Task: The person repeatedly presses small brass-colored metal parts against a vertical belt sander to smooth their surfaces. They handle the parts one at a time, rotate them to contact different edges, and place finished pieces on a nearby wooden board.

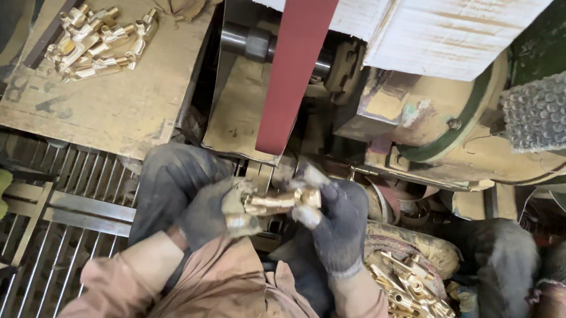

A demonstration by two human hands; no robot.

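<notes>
Brass fitting shiny metal; gloves dark worn cloth; board matt dusty wood.

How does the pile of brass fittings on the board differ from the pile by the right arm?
The board pile is small, spread flat on the dusty board, upper left beyond the left hand. The sack pile is bigger, heaped deep in a sack beside the right hand. Both are similar brass fittings.

Dark grey gloves; golden brass fittings; dark red sanding belt; pale tan board; salmon-pink sleeves.
</notes>
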